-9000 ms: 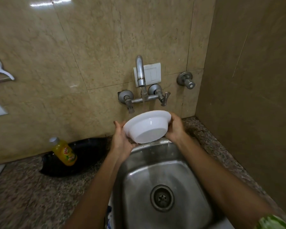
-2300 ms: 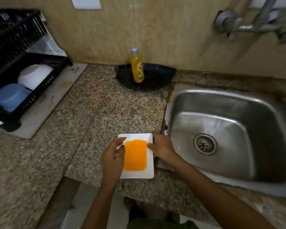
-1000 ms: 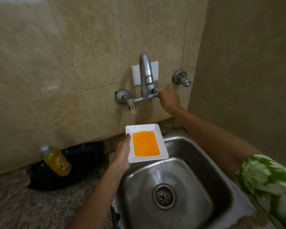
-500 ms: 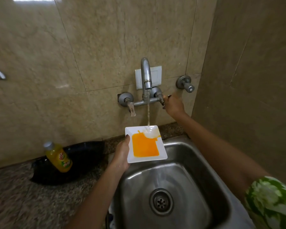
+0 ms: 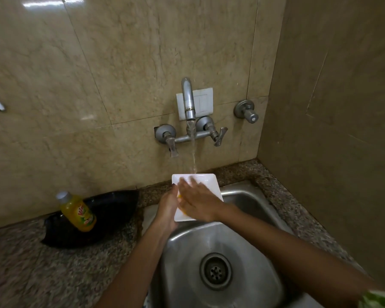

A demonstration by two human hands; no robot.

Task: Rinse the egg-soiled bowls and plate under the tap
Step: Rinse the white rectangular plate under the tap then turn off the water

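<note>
Steel sink (image 5: 242,241), lower centre of the frame: round drain (image 5: 216,271) sitting in its floor, both forearms reaching over the basin.

Left hand (image 5: 168,210), centre: gripping the left edge of the square white plate (image 5: 209,182), thumb on the rim, as it was doing half a second ago.

Right hand (image 5: 198,202), centre: lying flat across the plate's face with fingers (image 5: 193,182) straight and spread, holding nothing. Half a second ago it was up at the right tap handle (image 5: 220,136); that handle is now standing free.

Plate: being held above the sink's far edge, directly below the spout. Orange egg residue (image 5: 180,196), covering most of the face half a second ago, is now showing only as a sliver between the two hands.

Yellow dish-soap bottle (image 5: 78,212), left of centre: leaning on a black tray (image 5: 111,210) on the speckled granite counter (image 5: 31,274).

Wall tap (image 5: 188,103), upper centre: water stream (image 5: 193,152) running down onto the plate's far edge.
</note>
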